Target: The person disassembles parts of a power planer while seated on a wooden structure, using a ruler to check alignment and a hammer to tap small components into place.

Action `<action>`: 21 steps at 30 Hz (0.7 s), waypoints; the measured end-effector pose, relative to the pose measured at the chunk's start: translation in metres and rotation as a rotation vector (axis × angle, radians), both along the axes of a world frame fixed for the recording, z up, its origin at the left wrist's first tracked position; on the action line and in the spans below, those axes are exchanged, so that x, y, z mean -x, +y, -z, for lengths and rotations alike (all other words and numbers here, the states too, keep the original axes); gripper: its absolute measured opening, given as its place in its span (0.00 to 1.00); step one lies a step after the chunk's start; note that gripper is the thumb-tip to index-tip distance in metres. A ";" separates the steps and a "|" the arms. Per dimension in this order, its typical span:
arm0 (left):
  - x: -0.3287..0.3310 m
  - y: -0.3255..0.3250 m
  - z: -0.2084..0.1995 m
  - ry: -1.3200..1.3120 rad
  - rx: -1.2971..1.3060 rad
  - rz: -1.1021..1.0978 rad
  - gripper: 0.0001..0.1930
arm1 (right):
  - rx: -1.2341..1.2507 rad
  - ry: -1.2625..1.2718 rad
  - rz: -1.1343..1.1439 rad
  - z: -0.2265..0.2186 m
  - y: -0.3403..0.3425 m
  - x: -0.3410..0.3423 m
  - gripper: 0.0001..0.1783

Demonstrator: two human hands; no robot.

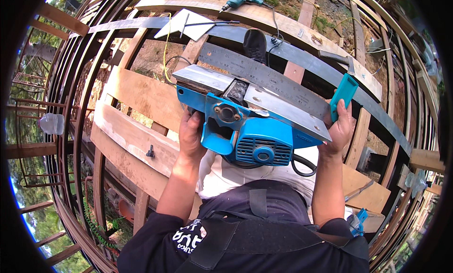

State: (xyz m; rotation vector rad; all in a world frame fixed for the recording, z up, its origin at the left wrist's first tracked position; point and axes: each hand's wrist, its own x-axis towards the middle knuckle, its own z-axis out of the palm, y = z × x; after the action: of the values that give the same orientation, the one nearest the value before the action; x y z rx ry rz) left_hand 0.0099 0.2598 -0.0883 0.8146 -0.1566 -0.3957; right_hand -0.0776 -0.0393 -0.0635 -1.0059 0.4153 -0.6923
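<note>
A blue electric planer (264,143) is held upside down in front of my body, its metal sole facing up and the cutter drum visible in the gap between the two plates. My left hand (191,131) is closed on the planer's left end, with most fingers hidden behind it. A steel try square has its graduated blade (269,77) on edge along the sole. Its teal stock (344,93) is gripped between the thumb and fingers of my right hand (340,129), beside the planer's right end. Whether that palm also bears the planer is hard to see.
Boards (141,96) and metal strips form a slatted platform with gaps between them. Across the far side lie a teal corded drill (238,1), a white board (188,27) and a hammer (337,57). A black knob bolt (150,151) stands on a left plank. A dark shoe (255,44) shows beyond the blade.
</note>
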 end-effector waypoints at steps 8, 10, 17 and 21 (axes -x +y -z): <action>0.000 0.000 -0.002 0.012 -0.029 -0.024 0.33 | -0.034 -0.015 -0.040 0.006 -0.004 -0.007 0.16; 0.000 0.000 0.000 0.014 -0.041 -0.025 0.33 | -0.038 -0.019 -0.054 0.006 -0.004 -0.006 0.15; 0.000 0.000 -0.002 -0.002 -0.064 -0.017 0.35 | -0.030 -0.031 -0.076 0.008 -0.004 -0.007 0.15; 0.001 0.001 0.000 0.002 -0.071 -0.026 0.36 | -0.005 -0.021 -0.066 0.009 -0.005 -0.008 0.16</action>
State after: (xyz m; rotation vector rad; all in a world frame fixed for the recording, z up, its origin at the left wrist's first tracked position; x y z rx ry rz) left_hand 0.0087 0.2608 -0.0879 0.8851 -0.1306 -0.3788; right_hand -0.0692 -0.0441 -0.0729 -1.0024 0.3632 -0.6417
